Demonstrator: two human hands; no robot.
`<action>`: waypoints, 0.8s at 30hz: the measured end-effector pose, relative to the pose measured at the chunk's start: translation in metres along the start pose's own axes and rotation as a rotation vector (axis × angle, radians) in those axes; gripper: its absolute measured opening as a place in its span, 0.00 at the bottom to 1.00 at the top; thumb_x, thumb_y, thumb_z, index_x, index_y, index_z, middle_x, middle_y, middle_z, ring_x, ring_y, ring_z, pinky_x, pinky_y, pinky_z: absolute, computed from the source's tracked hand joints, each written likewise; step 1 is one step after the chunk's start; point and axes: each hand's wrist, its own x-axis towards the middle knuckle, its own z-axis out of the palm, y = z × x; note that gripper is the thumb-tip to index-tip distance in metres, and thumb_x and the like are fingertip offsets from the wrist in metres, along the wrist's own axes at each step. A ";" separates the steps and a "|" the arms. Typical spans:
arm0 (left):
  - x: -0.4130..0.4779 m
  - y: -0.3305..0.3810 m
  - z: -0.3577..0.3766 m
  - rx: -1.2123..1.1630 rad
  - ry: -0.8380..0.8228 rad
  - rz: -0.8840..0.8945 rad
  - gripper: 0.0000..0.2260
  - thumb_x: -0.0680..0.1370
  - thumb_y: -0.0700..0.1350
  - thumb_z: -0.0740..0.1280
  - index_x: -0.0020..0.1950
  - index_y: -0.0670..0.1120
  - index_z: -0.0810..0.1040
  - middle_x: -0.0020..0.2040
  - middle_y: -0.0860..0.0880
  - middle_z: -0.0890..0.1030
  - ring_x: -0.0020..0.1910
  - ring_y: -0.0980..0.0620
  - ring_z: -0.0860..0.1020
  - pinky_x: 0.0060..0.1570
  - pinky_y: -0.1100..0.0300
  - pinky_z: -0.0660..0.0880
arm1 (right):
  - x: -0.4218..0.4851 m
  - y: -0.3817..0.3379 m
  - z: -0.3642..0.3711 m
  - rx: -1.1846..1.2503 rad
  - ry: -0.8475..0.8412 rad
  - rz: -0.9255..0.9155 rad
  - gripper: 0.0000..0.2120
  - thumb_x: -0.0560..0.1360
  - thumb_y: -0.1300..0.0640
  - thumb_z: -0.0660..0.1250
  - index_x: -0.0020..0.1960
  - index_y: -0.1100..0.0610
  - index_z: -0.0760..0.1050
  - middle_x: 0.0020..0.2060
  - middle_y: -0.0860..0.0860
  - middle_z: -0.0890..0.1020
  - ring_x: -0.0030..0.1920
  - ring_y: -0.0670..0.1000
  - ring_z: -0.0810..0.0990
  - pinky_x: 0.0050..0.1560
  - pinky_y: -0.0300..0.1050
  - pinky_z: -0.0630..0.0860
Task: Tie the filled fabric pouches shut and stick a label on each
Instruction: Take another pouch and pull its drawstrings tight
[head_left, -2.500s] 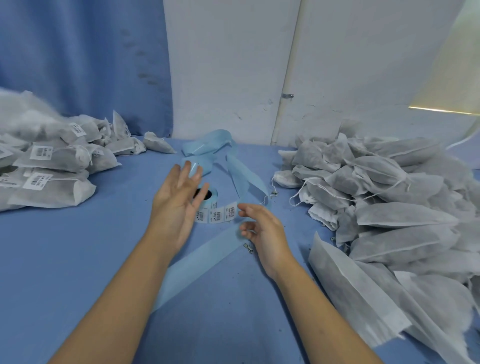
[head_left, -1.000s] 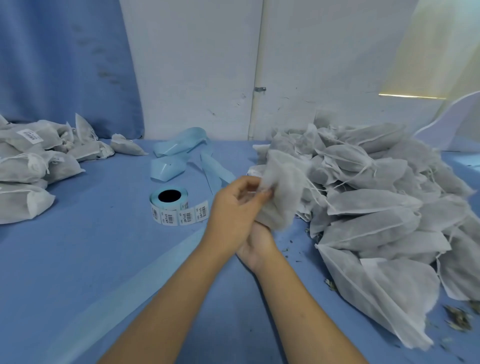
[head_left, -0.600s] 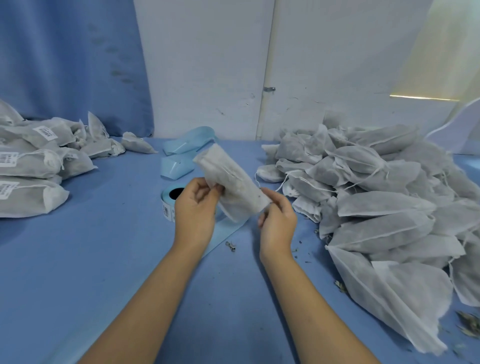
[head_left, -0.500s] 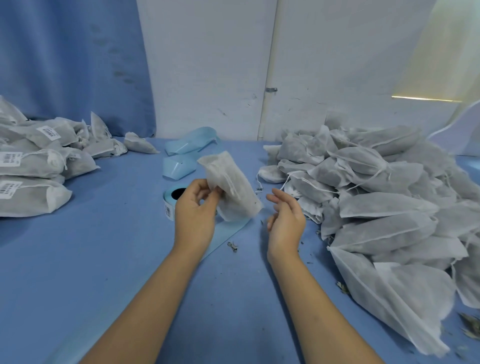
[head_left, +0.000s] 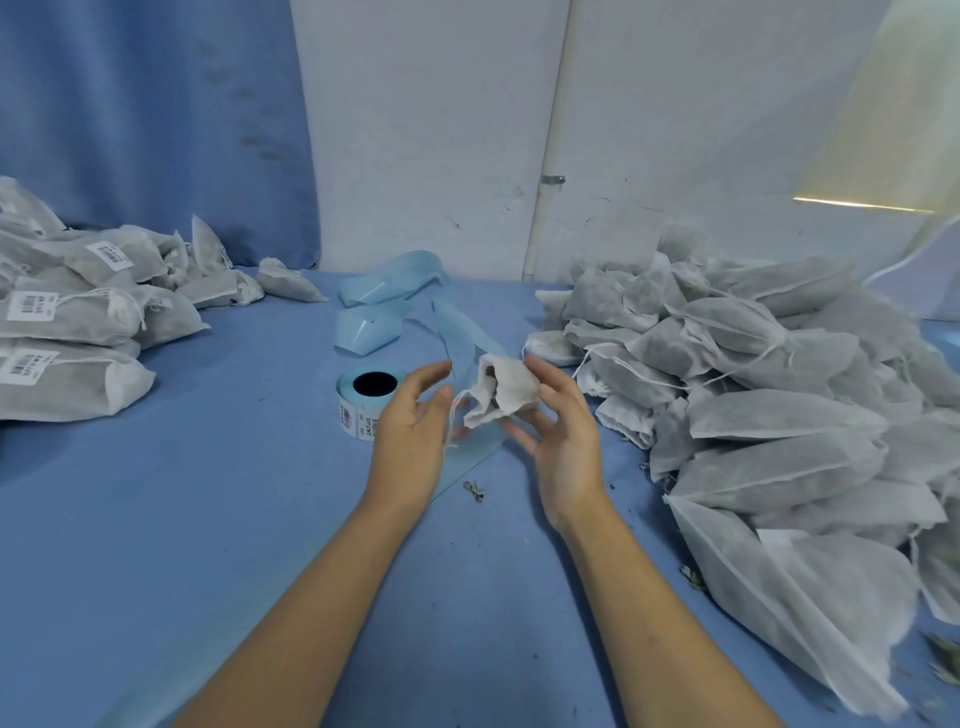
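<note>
Pouch (head_left: 501, 389) is hovering just above the blue table (head_left: 208, 519), the right hand (head_left: 563, 441) gripping its crumpled body while the left hand (head_left: 410, 431) is lying relaxed, holding nothing, beside the dangling drawstring (head_left: 453, 415). If the left hand is missing that thin cord, the mouth could be gaping and spilling filling. Just beyond, the label roll (head_left: 366, 400) is sitting within knocking reach; farther right, the untied heap (head_left: 779, 415) is threatening snagged strings.
</note>
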 end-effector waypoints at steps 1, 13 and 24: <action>-0.001 0.001 0.000 -0.001 0.028 -0.021 0.09 0.82 0.42 0.60 0.51 0.51 0.78 0.47 0.58 0.82 0.46 0.60 0.80 0.45 0.65 0.77 | 0.000 0.001 0.000 -0.025 0.026 -0.002 0.12 0.78 0.60 0.60 0.57 0.53 0.78 0.53 0.48 0.82 0.54 0.52 0.80 0.51 0.43 0.79; -0.015 0.010 0.003 0.334 -0.120 -0.102 0.11 0.80 0.47 0.62 0.41 0.44 0.76 0.33 0.53 0.78 0.25 0.65 0.72 0.27 0.74 0.65 | 0.002 0.006 -0.001 -0.122 0.067 0.016 0.16 0.79 0.61 0.57 0.64 0.55 0.75 0.59 0.51 0.79 0.56 0.50 0.79 0.50 0.41 0.77; -0.011 0.015 -0.009 0.663 -0.105 0.057 0.04 0.75 0.52 0.66 0.40 0.60 0.77 0.41 0.62 0.78 0.39 0.64 0.72 0.37 0.67 0.64 | 0.005 0.007 -0.002 -0.218 0.151 -0.016 0.28 0.75 0.68 0.63 0.69 0.45 0.64 0.47 0.36 0.81 0.47 0.50 0.78 0.52 0.44 0.76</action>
